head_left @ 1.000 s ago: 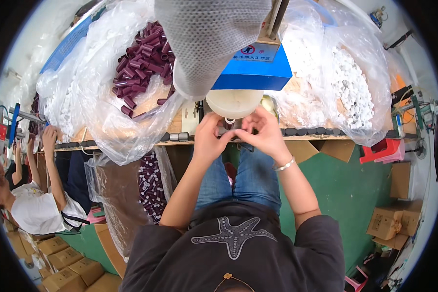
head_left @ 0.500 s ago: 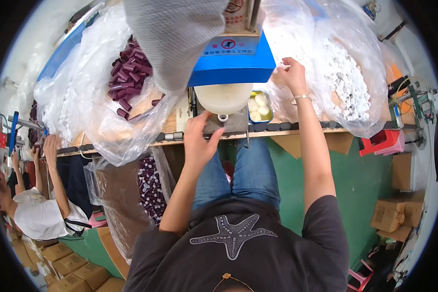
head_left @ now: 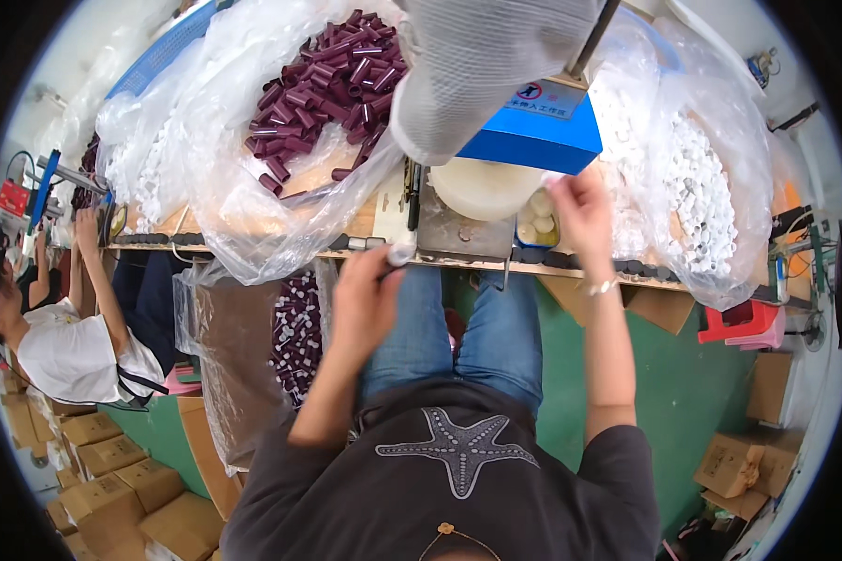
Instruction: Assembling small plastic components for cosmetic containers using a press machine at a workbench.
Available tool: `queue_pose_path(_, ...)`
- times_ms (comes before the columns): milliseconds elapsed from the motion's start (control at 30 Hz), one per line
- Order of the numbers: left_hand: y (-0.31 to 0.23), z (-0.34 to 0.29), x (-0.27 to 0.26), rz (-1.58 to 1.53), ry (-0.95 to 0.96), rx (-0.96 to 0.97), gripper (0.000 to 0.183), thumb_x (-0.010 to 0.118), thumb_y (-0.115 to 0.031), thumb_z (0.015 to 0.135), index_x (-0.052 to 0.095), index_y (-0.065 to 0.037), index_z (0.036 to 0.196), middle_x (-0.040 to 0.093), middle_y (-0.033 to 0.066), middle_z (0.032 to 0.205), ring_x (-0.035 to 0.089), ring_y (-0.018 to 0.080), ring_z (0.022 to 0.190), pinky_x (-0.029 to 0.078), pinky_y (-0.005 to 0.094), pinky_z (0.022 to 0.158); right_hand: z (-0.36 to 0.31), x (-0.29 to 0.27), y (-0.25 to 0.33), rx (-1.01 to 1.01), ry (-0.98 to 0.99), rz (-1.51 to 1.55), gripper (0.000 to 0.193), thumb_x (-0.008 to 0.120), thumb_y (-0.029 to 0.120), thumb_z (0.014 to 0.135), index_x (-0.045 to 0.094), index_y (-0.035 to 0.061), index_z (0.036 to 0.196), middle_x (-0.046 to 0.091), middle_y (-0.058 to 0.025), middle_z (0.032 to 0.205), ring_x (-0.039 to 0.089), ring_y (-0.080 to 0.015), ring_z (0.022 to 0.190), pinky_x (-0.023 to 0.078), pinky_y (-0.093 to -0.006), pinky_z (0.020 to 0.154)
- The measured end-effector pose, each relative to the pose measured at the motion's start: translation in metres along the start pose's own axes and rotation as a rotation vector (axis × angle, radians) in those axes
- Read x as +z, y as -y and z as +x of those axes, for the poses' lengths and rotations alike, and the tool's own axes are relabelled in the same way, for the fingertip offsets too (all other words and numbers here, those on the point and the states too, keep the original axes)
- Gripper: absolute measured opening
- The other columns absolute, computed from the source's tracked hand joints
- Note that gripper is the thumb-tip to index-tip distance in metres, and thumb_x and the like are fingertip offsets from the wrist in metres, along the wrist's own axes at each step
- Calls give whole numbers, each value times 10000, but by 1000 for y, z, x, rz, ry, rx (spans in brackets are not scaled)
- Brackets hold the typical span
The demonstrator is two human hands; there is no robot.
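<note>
In front of me stands a press with a blue housing (head_left: 533,136) and a round whitish pad (head_left: 486,187) above a metal plate (head_left: 449,234). My left hand (head_left: 363,299), at the bench edge left of the plate, is closed on a small tube with a white end (head_left: 400,254); its lower part looks dark and is mostly hidden by the fingers. My right hand (head_left: 587,220) is slightly blurred, its fingers pinched round a small white piece (head_left: 554,178) beside the pad. Close to those fingers sits a small tray (head_left: 524,245) with round cream-coloured pieces.
A plastic-lined heap of dark purple tubes (head_left: 318,93) lies on the left, a heap of small white parts (head_left: 692,187) on the right. A bag of purple-and-white pieces (head_left: 297,346) is below the bench. Another person (head_left: 79,346) works at far left; cartons (head_left: 112,505) stand behind.
My left hand has moved from the plate down to the bench edge with the small tube, which stood under the pad. The right hand has come from the white parts toward the pad.
</note>
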State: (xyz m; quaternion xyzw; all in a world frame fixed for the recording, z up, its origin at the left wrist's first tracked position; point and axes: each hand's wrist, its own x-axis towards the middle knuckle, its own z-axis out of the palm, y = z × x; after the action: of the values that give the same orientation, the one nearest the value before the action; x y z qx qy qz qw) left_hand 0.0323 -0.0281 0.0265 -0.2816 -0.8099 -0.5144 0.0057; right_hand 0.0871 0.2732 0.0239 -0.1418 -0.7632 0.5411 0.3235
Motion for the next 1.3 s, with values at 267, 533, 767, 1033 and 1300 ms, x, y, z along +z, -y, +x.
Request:
queue_pose_path(267, 140, -87, -135, 959, 534, -477, 192, 674, -174, 810, 629, 9, 844, 654, 232, 804, 639, 410, 789, 516, 481, 688, -43, 58, 35, -178, 390, -215, 107, 646, 56, 844, 642, -1, 934, 600, -124, 715, 569, -218, 585, 445, -311, 553)
queue_pose_path(533, 21, 49, -95, 56, 103, 44, 123, 582, -7, 852, 672, 7, 933, 692, 126, 876, 650, 220, 745, 504, 318, 692, -46, 54, 36, -165, 438, -331, 200, 654, 41, 827, 637, 15, 1024, 594, -139, 753, 581, -231, 618, 468, -324, 585)
queue_pose_path(767, 113, 164, -53, 521, 310, 269, 309, 668, -29, 685, 690, -12, 993, 672, 194, 980, 606, 363, 939, 482, 412, 849, -72, 28, 46, -215, 235, -117, 310, 675, -17, 797, 633, 10, 1102, 653, -90, 996, 598, -124, 682, 485, -250, 614)
queue_pose_path(1033, 75, 129, -78, 229, -26, 260, 360, 670, 31, 710, 669, -60, 1059, 669, 138, 1003, 631, 311, 955, 491, 366, 840, 4, -160, -41, -29, -355, -710, 349, 601, 101, 895, 564, -6, 1226, 647, -145, 1084, 609, -183, 768, 492, -287, 699)
queue_pose_path(1300, 21, 88, -55, -179, 41, 273, 372, 657, 60, 767, 600, -32, 1123, 649, 107, 1022, 624, 203, 954, 479, 308, 834, 63, -299, -173, 79, -164, -1272, 301, 547, 109, 874, 561, 24, 1163, 570, -230, 1091, 549, -410, 988, 453, -462, 840)
